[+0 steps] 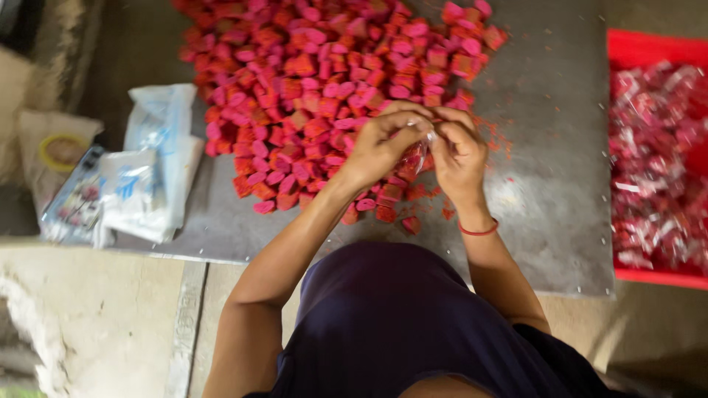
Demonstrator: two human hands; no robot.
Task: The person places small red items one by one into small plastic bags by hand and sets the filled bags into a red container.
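Observation:
My left hand (381, 144) and my right hand (460, 151) meet over the near edge of a big heap of red and pink block-shaped pieces (310, 81). Between the fingertips of both hands is a small clear wrapper (420, 151) with a red piece inside it. Both hands pinch its top. A red thread band circles my right wrist (478, 231). The heap lies on a grey metal sheet (560, 147).
A red tray (649, 51) at the right holds many clear-wrapped red pieces. At the left lie white plastic bags (158, 162) and a flat packet (74, 203). A yellow ring (63, 151) sits further left. Red crumbs dot the sheet.

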